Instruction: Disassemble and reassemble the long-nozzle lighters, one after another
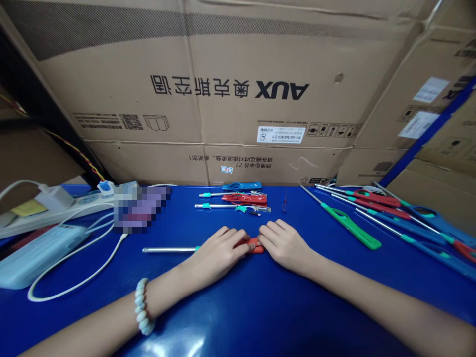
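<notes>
A red long-nosed lighter (257, 246) lies sideways on the blue table, its metal tube (169, 250) pointing left. My left hand (219, 250) is closed over its middle, with the thumb along the handle. At the handle's right end, my right hand (284, 245) grips with curled fingers; the fingertips are partly hidden. Just beyond the hands are a red lighter handle shell (245, 199), a blue handle shell (241, 186) and two short metal tubes with teal pieces. A small screwdriver (284, 205) stands to their right.
Several whole lighters lie at the right, among them a green lighter (351, 225). On the left are a power strip (84, 206), a pale blue power bank (44, 255), a white cable (70, 296) and a pixelated purple item (139, 210). Cardboard (223, 49) walls the back.
</notes>
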Available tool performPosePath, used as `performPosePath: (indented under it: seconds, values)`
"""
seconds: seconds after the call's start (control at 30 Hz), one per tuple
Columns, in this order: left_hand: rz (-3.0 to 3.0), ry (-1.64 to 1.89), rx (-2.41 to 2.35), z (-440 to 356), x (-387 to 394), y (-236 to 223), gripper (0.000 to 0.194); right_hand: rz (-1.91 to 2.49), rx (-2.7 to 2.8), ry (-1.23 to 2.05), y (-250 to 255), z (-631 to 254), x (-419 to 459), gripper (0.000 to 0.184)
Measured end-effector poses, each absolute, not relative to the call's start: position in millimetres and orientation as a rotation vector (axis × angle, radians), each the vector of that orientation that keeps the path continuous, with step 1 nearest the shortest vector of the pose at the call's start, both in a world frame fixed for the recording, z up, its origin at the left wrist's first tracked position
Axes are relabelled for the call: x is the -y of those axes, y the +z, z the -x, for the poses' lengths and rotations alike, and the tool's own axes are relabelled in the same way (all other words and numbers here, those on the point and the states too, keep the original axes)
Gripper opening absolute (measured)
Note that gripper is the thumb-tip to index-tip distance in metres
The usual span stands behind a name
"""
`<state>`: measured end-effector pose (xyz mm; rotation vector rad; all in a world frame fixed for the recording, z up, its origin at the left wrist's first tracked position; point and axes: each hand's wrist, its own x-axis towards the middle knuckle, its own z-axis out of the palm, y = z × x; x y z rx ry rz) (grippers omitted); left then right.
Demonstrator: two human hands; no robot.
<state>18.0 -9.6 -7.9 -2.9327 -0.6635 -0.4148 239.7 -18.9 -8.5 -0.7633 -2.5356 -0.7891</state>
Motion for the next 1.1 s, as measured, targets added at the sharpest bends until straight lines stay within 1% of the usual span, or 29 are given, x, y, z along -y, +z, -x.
performPosePath:
  seconds: [0.13,0.53,0.63,0.73,0.8,0.93,1.1]
  values:
    - [2.942,-0.423,0.651,-18,9,-9,0.023,0.757,2.528,-0.696,-11,-241,18,0.042]
    - [2.937,-0.425,0.624,-17,10,-10,0.026,0.834,2.584,-0.602,-19,-244,9,0.034]
    - [2.941,-0.410,0.632,-17,9,-9,0.027,1.044,2.552,-0.614,-15,-255,1,0.032]
    - [2.945,-0.415,0.631,-16,9,-7,0.027,1.446,2.420,-0.641,-8,-275,-14,0.027]
    - [2.947,-0.424,0.625,-15,9,-6,0.027,1.555,2.361,-0.646,-5,-289,-24,0.023]
    - [2.956,-0.441,0.613,-14,9,-7,0.028,1.654,2.403,-0.604,-6,-305,-33,0.030]
    - [2.988,-0.431,0.631,-14,10,-6,0.028,1.609,2.540,-0.516,-1,-296,-24,0.025]
